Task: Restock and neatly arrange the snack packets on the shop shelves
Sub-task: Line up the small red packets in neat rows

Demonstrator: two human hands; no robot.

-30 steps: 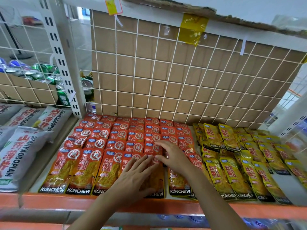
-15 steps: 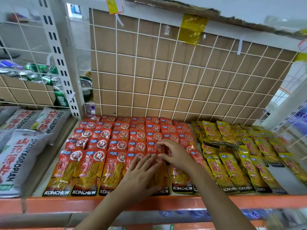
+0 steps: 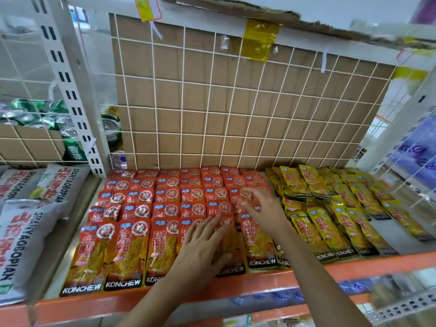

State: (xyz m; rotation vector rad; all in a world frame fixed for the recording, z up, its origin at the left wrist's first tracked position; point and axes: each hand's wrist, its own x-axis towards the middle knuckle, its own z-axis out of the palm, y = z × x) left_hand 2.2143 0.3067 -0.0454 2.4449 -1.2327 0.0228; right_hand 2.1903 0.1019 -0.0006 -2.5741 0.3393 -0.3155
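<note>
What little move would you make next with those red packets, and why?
Probably slide the rightmost red packets slightly leftward with the right hand: they overlap and crowd the yellow packets, while the left hand lies flat on the front row.

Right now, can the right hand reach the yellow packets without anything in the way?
Probably yes: the right hand is over the red packets just beside the yellow packets, with nothing standing between them.

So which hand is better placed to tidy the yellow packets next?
Probably the right hand: it is over the right edge of the red packets, next to the yellow packets, while the left hand lies flat on the front red row, farther off.
</note>
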